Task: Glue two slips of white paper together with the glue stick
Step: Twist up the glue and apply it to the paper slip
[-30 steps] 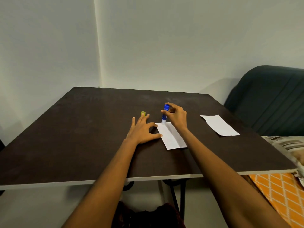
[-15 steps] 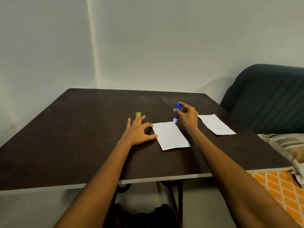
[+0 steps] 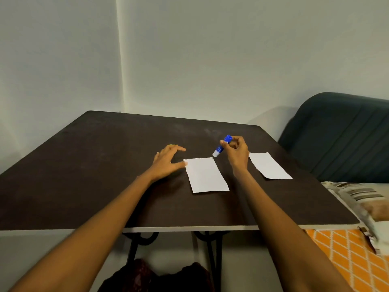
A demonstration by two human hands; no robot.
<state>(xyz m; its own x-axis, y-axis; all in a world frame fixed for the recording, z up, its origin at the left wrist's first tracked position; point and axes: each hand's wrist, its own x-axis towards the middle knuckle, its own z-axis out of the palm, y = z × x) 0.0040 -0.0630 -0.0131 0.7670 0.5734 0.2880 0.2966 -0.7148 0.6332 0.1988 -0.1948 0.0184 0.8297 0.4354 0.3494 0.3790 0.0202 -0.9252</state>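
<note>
A: Why is the glue stick [image 3: 221,146] tilted like that?

B: The right hand [image 3: 236,152], right of centre in the frame, has its grip clamped on the blue barrel, white tip pointing down and to the left, just above the far right corner of the nearer slip of paper [image 3: 205,174]. I judge it is angled to rub glue on, or has just come off the sheet; I cannot tell whether the tip touches.

A: And the left hand [image 3: 168,160]?

B: Grip apart, fingers spread, holding nothing. Its thumb tip meets the slip's far left corner, likely to keep the paper from sliding under the stick.

A: Where is the other slip [image 3: 269,165]?

B: Flat on the dark worktop [image 3: 84,165], further right in the frame, just beyond the right wrist and apart from the first slip. It has yet to be laid on.

A: Anything in the way?

B: Nothing lies between the two slips but the right forearm. A dark sofa back [image 3: 341,133] and a striped cushion [image 3: 362,199] sit off the worktop at the right edge.
</note>
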